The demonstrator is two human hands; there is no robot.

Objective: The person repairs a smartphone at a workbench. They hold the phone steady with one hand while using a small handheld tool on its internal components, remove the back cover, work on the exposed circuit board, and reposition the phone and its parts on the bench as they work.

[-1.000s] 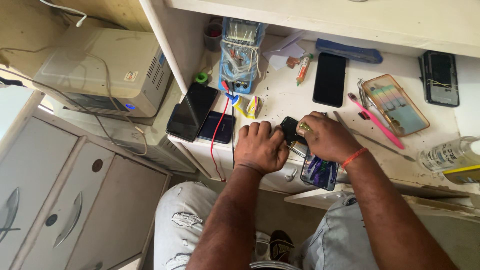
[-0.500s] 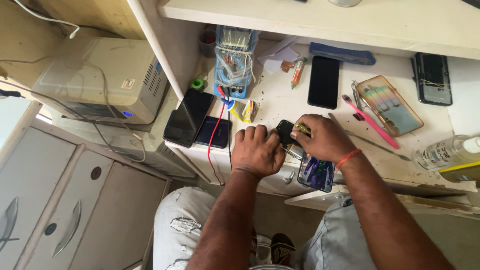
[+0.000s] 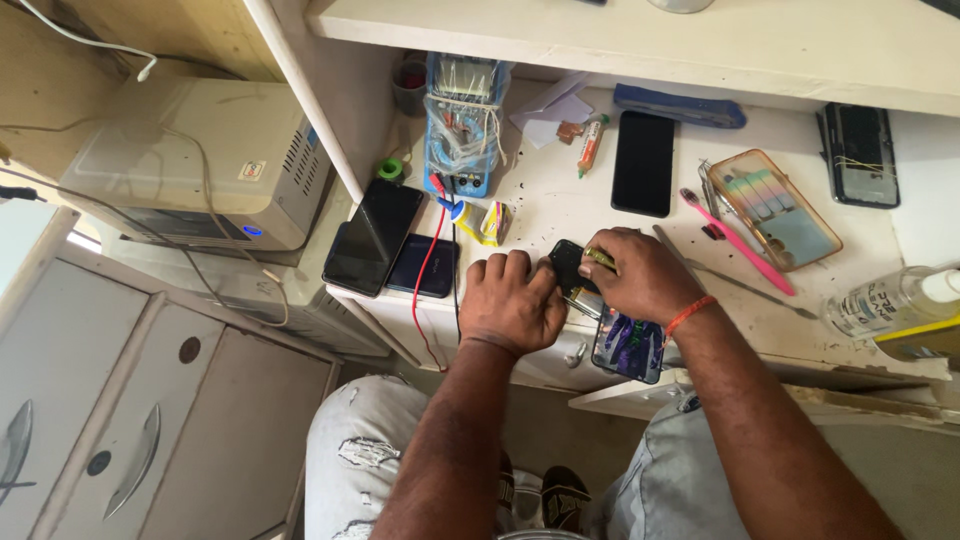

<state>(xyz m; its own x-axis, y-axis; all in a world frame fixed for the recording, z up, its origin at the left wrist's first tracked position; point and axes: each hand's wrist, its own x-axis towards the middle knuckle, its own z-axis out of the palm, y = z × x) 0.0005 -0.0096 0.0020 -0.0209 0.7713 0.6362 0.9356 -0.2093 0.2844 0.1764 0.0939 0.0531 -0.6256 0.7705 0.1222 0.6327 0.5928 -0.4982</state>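
My left hand [image 3: 512, 302] is curled at the front edge of the white workbench [image 3: 560, 215], its fingers pressed against a small black phone [image 3: 572, 272] that lies face down. My right hand [image 3: 640, 275] rests on the same phone and pinches a thin yellowish tool [image 3: 598, 259] over its back. The phone's lower part, with a purple patterned surface [image 3: 628, 345], sticks out past the bench edge below my right wrist, which wears an orange thread band [image 3: 688, 315].
On the bench lie two dark phones [image 3: 375, 237] at the left, a blue multimeter [image 3: 462, 125] with red lead, a black phone [image 3: 643, 162], a pink toothbrush [image 3: 738, 241], a clear phone case [image 3: 788, 208], tweezers, a clear bottle [image 3: 890, 300]. A beige appliance [image 3: 190, 165] stands left.
Both hands stay on the small phone; my right hand has shifted slightly on it. The camera has tilted a little, so the bench sits a bit higher and left in view.
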